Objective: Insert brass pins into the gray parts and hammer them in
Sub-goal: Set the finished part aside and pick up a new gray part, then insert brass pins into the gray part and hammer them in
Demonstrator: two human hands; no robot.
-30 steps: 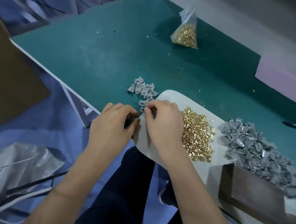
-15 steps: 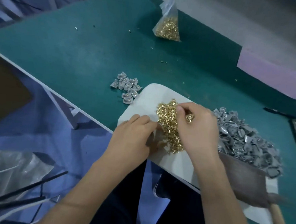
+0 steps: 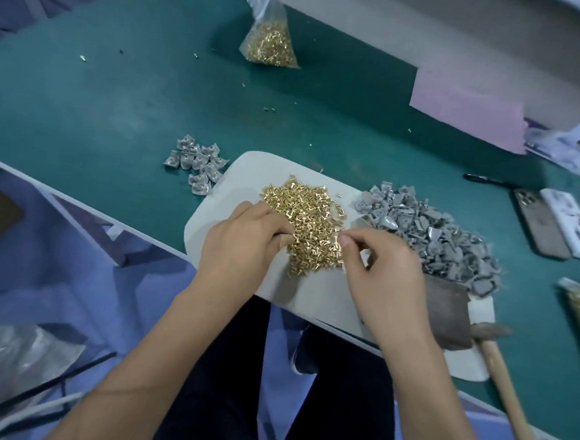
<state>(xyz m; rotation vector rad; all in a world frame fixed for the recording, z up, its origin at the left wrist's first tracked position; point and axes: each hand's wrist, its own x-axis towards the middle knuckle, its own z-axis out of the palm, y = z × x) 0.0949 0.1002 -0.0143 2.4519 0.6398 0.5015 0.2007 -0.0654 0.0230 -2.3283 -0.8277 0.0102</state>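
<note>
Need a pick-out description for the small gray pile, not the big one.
Start at the white mat on the green table. The small gray pile sits on the table just off the mat's far-left corner. Unlike the big gray pile at the mat's right end, it holds only a few parts, with brass specks showing in them.

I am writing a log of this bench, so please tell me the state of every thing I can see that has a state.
Brass pins: loose heap on the white board.
Gray parts: big loose pile, right of the pins.
Small gray group: on the green mat, brass showing in some.
Hammer: lying down, not held.
Pin bag: far side, holds pins.
Left hand: fingers curled at the heap's edge.
Right hand: fingers pinching at the heap.
Phones: lying flat.
</note>
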